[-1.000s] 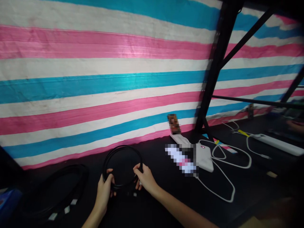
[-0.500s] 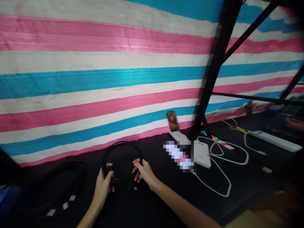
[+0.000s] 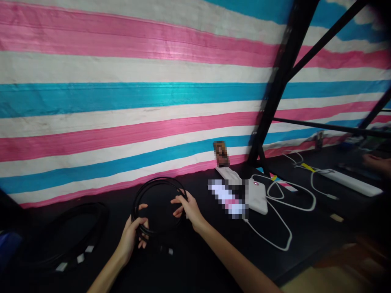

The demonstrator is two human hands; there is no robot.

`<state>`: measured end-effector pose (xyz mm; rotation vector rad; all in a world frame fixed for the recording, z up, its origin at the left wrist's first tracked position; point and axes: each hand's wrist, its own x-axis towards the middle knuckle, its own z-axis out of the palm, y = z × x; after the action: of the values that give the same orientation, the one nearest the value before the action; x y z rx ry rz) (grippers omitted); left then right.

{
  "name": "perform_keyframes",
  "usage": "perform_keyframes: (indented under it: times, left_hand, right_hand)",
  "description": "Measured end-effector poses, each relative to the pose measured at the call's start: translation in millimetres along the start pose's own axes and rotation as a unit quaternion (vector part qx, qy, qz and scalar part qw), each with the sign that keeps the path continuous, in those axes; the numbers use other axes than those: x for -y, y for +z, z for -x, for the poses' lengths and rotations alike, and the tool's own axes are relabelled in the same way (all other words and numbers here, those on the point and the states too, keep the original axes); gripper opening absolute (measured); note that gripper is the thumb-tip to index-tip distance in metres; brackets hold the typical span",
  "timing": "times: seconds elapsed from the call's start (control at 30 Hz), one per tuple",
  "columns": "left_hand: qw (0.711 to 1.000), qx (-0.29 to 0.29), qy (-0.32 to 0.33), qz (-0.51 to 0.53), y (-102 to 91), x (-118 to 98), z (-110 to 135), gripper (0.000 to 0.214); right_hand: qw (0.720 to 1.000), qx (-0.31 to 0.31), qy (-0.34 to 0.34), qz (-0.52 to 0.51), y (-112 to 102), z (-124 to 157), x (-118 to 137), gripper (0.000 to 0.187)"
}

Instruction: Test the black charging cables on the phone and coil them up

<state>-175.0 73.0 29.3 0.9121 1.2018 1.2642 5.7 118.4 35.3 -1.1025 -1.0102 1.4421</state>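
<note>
Between my hands a thin black cable (image 3: 159, 179) forms a loose coil of a few loops, raised just above the dark table. My left hand (image 3: 132, 232) closes around the coil's left side, thumb on top. On the opposite side my right hand (image 3: 190, 208) grips the loops between thumb and fingers. Below the coil a cable end with a small pale tip (image 3: 170, 251) shows, partly lost in the dark. Left of my left hand lies another black cable coil (image 3: 102, 219) with several white tags (image 3: 80, 258) along its near edge.
A white power bank (image 3: 257, 197) with white cords (image 3: 288, 240) lies right of my hands, beside a pixelated screen (image 3: 227, 200). Farther right are a white power strip (image 3: 351, 182) and another person's hand (image 3: 377, 162). A black metal frame (image 3: 271, 93) stands before the striped sheet (image 3: 137, 97).
My right hand has moved slightly right and up, and the coil between my hands looks a little wider. The view has shifted slightly.
</note>
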Motion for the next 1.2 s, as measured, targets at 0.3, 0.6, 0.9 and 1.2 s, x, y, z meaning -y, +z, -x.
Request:
perform_keyframes:
  times: [0.3, 0.6, 0.9, 1.2]
  left_hand:
    - [0.992, -0.050, 0.018, 0.118, -1.4, -9.4, -1.4, 0.051]
    - [0.986, -0.094, 0.058, 0.126, -3.4, -11.1, -3.1, 0.049]
    - [0.987, -0.091, 0.062, 0.116, -13.4, -18.8, -5.4, 0.047]
    - [0.986, -0.091, 0.024, 0.139, -15.6, -13.6, -10.5, 0.045]
  right_hand:
    - [0.999, -0.004, -0.033, 0.040, -0.9, 0.2, 5.4, 0.041]
    - [0.995, 0.066, -0.008, 0.073, 0.7, 1.8, -0.2, 0.035]
    - [0.981, 0.174, 0.047, 0.075, -0.6, 4.2, -0.3, 0.040]
    - [0.987, 0.156, -0.002, 0.049, 3.6, 7.5, 2.1, 0.058]
